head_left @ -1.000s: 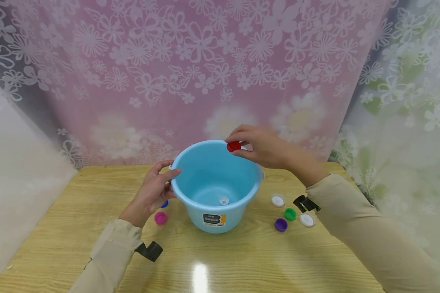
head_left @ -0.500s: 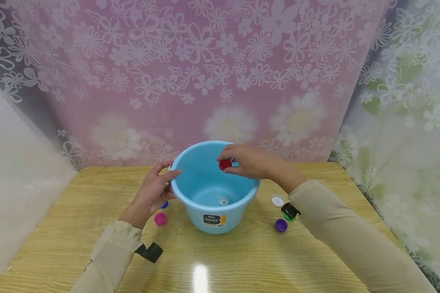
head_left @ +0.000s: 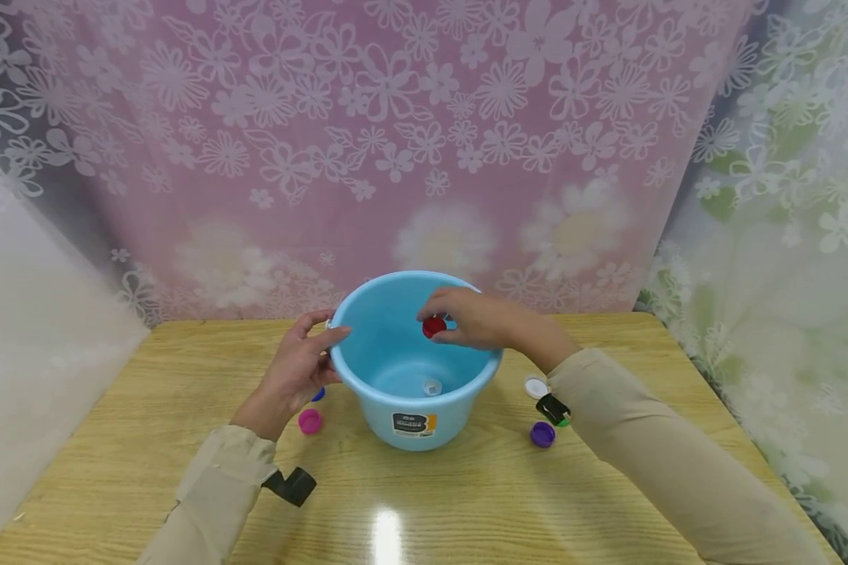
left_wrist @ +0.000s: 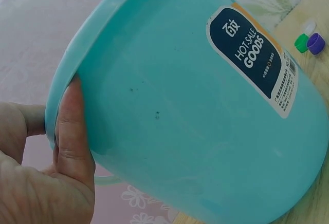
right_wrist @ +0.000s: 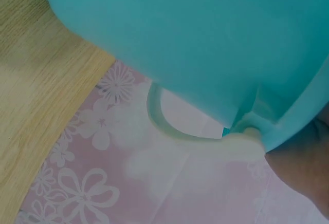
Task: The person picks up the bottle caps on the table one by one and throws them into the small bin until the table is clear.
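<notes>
A light blue bucket point(head_left: 389, 353) stands upright on the wooden table, with a label on its front. My left hand point(head_left: 293, 373) grips its left rim, thumb over the edge and fingers outside; the left wrist view shows this hand point(left_wrist: 56, 167) close against the bucket wall point(left_wrist: 169, 147). Inside the bucket's mouth, my right hand point(head_left: 477, 318) pinches a red bottle cap point(head_left: 434, 326) between thumb and fingers. On the bucket's floor lies a small whitish cap point(head_left: 432, 387). In the right wrist view the bucket hides the fingers, and the pale handle point(right_wrist: 195, 136) hangs at its side.
Right of the bucket lie a white cap point(head_left: 536, 387), a purple cap point(head_left: 542, 434) and a green cap point(head_left: 564, 422) mostly covered by the wrist strap. A pink cap point(head_left: 310, 421) and a partly hidden blue cap point(head_left: 319, 394) lie left. A flowered curtain point(head_left: 424, 157) hangs behind the table.
My right hand has moved from above the bucket's far right rim down and slightly left into its mouth, carrying the red cap. The left hand stays on the rim.
</notes>
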Demonstrator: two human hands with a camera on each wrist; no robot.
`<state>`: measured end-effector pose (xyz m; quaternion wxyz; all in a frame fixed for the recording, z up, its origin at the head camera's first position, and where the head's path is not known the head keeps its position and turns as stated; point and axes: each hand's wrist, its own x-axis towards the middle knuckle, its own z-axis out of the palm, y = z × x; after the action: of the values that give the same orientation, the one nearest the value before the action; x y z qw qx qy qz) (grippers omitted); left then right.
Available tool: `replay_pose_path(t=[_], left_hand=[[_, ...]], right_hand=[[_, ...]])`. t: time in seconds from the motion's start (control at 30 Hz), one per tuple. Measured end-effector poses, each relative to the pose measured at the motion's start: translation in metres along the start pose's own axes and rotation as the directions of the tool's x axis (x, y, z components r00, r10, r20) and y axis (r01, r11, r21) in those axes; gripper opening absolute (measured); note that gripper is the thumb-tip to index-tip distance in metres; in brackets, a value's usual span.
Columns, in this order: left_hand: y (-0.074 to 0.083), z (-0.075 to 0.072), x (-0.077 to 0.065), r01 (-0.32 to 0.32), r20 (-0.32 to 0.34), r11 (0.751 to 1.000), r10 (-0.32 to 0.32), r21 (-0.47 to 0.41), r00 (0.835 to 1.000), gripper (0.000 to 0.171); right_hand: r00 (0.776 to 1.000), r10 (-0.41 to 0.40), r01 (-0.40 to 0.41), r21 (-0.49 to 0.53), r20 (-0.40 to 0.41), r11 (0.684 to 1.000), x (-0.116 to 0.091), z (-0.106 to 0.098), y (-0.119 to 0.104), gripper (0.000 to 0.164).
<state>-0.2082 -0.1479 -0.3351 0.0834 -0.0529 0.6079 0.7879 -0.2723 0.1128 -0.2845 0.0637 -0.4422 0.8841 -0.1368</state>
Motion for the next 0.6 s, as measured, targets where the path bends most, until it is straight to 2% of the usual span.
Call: replay_pose_path(t=[0.17,0.37,0.47,0.6], left_hand=[[0.000,0.000,0.000,-0.001,-0.001,1.000,0.001,-0.003,1.000,0.052],[-0.002,-0.002,0.001,0.002,-0.004,1.000,-0.002,-0.010,1.000,0.052],[-0.002,-0.002,0.001,0.001,-0.004,1.000,-0.001,-0.012,1.000,0.051],[-0.003,-0.001,0.002,-0.001,-0.010,1.000,0.001,-0.011,1.000,0.049]], right_hand=[[1.000,0.025,-0.025,-0.002,-0.012,1.000,-0.002,0.000,0.003,0.034],[0.986,0.019,-0.010,0.058,-0.166,0.998,-0.015,-0.004,0.013,0.031],[0.960,0.021,0.004,0.089,-0.279,0.996,-0.026,-0.009,0.020,0.030],[0.909,0.013,0.020,0.075,-0.417,0.997,-0.048,-0.019,0.032,0.028]])
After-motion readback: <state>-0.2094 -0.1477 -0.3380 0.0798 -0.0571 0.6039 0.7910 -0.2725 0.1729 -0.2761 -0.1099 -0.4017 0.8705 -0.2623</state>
